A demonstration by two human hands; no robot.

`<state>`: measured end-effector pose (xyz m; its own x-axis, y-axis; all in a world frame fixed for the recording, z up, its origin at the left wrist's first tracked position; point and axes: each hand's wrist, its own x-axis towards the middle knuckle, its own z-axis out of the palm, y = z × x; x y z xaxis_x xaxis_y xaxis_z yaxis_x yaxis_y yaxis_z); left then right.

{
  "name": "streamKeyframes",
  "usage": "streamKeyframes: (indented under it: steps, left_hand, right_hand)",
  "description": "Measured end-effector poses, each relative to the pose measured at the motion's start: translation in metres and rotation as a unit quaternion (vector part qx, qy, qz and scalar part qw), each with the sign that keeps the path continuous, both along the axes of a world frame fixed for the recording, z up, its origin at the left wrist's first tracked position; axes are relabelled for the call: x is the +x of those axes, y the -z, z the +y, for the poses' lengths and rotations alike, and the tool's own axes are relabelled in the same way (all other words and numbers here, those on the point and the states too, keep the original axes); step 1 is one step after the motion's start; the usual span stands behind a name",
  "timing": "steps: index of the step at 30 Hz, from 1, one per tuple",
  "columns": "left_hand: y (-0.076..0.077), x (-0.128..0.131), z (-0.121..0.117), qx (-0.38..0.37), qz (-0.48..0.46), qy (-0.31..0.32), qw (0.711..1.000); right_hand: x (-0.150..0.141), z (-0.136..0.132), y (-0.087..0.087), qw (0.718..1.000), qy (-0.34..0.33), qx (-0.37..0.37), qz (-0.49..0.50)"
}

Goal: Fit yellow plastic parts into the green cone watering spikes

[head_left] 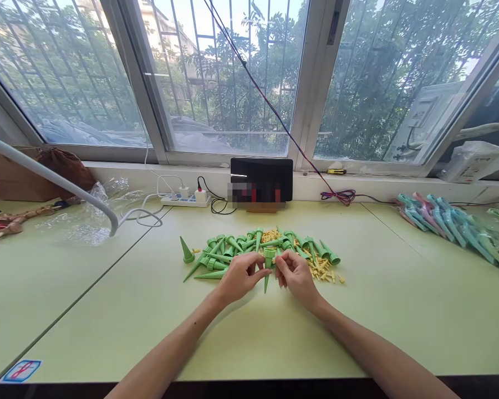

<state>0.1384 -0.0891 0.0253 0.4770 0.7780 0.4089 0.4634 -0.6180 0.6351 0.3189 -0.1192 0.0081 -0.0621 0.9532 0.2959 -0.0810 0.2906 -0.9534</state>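
Note:
A green plastic watering spike (268, 265) hangs point down in front of me, its wide ribbed end up. My left hand (244, 272) grips it from the left between thumb and fingers. On its right side, my right hand (294, 272) is closed in a pinch close to the spike's upper part. A bit of yellow, seemingly a small yellow piece (274, 260), shows at those fingertips, mostly covered by them. Just behind both hands lies a heap of similar green spikes (216, 265), with loose small yellow pieces (322, 271) scattered at the right and more behind.
One spike (187, 250) stands point up left of the heap. A dark screen (261, 180) stands by the window, beside a white power strip (186, 200) with cables. Teal and pink plastic items (449, 221) lie far right. A white curved tube (58, 174) crosses the left.

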Motion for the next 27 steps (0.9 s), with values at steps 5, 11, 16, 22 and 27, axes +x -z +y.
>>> streamKeyframes:
  steps: [5, 11, 16, 22, 27]
  left_hand:
    - [-0.0017, 0.0011, -0.0008, 0.001, -0.008, 0.011, 1.0]
    - [-0.0038, 0.0024, -0.0011, 0.01, -0.011, 0.02, 1.0]
    - [-0.0034, 0.002, -0.0007, 0.002, -0.014, 0.024, 1.0]
    - [-0.0027, 0.0023, -0.0004, 0.0, -0.02, 0.033, 0.999]
    - [-0.002, 0.0022, -0.0006, 0.005, -0.014, 0.042, 0.999]
  right_hand:
    - [0.0015, -0.0004, -0.0018, 1.0, 0.001, 0.006, -0.027]
    - [0.0003, -0.0007, -0.0013, 0.999, 0.008, 0.005, -0.039]
    - [-0.002, -0.0007, 0.0004, 1.0, 0.005, 0.006, -0.02]
    - [-0.0021, 0.0002, 0.0017, 1.0, -0.002, -0.004, -0.008]
    - [-0.0021, 0.0005, 0.0047, 1.0, -0.01, -0.025, -0.002]
